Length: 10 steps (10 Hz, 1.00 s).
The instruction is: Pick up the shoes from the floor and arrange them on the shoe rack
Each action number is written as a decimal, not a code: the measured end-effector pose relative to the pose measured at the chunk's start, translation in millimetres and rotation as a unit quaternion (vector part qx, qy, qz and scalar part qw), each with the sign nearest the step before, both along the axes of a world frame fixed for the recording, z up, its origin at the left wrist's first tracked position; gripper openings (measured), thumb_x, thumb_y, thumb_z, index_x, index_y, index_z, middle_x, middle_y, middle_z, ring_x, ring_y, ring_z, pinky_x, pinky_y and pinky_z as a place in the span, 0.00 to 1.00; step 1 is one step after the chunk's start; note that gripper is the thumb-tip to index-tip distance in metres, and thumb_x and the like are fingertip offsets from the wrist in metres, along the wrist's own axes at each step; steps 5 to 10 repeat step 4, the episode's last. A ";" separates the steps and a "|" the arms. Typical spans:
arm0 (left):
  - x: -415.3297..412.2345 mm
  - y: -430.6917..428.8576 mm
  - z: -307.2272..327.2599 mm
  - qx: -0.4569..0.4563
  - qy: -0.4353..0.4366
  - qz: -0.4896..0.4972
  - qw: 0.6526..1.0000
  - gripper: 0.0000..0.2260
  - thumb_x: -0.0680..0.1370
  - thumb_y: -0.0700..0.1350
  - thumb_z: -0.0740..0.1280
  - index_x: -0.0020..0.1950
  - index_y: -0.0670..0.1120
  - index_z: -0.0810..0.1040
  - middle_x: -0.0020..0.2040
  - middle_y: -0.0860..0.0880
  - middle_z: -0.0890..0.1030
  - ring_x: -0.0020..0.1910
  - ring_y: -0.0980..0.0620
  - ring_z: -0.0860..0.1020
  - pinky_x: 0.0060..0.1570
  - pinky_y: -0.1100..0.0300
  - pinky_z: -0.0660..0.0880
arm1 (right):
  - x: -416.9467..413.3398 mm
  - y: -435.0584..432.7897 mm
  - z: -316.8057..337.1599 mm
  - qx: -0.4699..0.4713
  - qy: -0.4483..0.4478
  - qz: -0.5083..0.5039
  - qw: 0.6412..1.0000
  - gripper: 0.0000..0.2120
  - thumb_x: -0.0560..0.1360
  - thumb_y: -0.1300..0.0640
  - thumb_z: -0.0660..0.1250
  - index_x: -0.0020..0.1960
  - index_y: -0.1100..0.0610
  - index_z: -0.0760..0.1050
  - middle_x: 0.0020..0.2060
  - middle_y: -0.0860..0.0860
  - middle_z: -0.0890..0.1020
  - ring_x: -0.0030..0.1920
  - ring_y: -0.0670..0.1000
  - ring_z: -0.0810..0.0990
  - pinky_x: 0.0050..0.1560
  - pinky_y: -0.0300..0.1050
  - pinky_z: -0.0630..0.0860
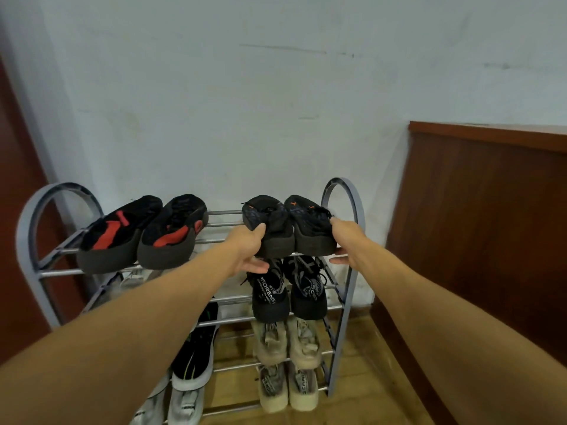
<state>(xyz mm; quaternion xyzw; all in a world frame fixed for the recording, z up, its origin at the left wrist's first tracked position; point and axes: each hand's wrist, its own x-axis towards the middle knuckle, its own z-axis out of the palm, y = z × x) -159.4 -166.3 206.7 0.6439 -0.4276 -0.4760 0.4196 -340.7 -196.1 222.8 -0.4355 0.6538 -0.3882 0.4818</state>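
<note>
Wood floor (368, 372): lower right of frame, under the rack's feet.
Left hand (250, 250): centre of frame; thumb on the side of the left shoe of the black pair, fingers under its sole, gripping it.
Right hand (346, 240): right of centre; thumb on the outer side of the right shoe, fingers below the heel, gripping it.
Black pair (313, 231): top tier, right end, heels toward the camera, shoes touching side by side; cannot tell if fully resting on the bars.
Shoe rack (352, 204): grey metal, four tiers of bars, arched ends, against the wall.
Black-red pair (141, 237): top tier, left end, apart from the black pair.
Patterned pair (271, 299): second tier, just below the black pair.
Beige pair (303, 342): third tier, right.
Pale pair (303, 391): bottom tier, right.
Black-white shoe (196, 354): lower centre-left, partly hidden by the left forearm.
Wall (245, 87): pale blue, scuffed, upper frame.
Wood panel (475, 225): right edge.
</note>
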 end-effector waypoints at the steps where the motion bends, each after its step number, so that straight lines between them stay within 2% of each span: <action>1: 5.1 13.1 3.7 0.007 -0.004 -0.013 1.000 0.22 0.81 0.55 0.54 0.71 0.43 0.65 0.69 0.41 0.70 0.42 0.42 0.81 0.35 0.53 0.80 | -0.3 9.3 1.7 -0.024 -0.019 0.007 1.000 0.20 0.81 0.50 0.53 0.68 0.59 0.69 0.61 0.57 0.76 0.57 0.58 0.78 0.44 0.49 0.76; 2: 14.8 34.5 14.1 0.008 -0.027 -0.012 1.000 0.24 0.81 0.53 0.58 0.73 0.43 0.63 0.71 0.40 0.67 0.51 0.41 0.81 0.39 0.52 0.79 | -1.9 25.8 3.3 -0.047 0.013 0.009 0.999 0.21 0.81 0.50 0.54 0.68 0.60 0.68 0.58 0.57 0.74 0.53 0.56 0.74 0.48 0.49 0.76; 3: 26.3 67.6 31.1 -0.010 -0.056 -0.013 0.998 0.22 0.78 0.51 0.63 0.68 0.41 0.68 0.60 0.44 0.75 0.44 0.47 0.81 0.47 0.50 0.80 | -11.5 53.2 2.6 -0.084 0.221 0.038 0.971 0.18 0.79 0.54 0.56 0.63 0.65 0.73 0.54 0.58 0.77 0.53 0.59 0.77 0.55 0.51 0.76; 4: 45.0 103.9 46.2 -0.057 -0.115 -0.006 0.992 0.17 0.77 0.49 0.65 0.62 0.42 0.74 0.48 0.48 0.78 0.43 0.50 0.80 0.51 0.52 0.79 | -19.3 87.7 7.6 -0.150 0.324 0.060 0.932 0.15 0.75 0.61 0.60 0.56 0.67 0.79 0.52 0.62 0.82 0.52 0.62 0.80 0.53 0.53 0.77; 10: 45.0 103.9 46.2 -0.057 -0.115 -0.006 0.992 0.17 0.77 0.49 0.65 0.62 0.42 0.74 0.48 0.48 0.78 0.43 0.50 0.80 0.51 0.52 0.79 | -19.3 87.7 7.6 -0.150 0.324 0.060 0.932 0.15 0.75 0.61 0.60 0.56 0.67 0.79 0.52 0.62 0.82 0.52 0.62 0.80 0.53 0.53 0.77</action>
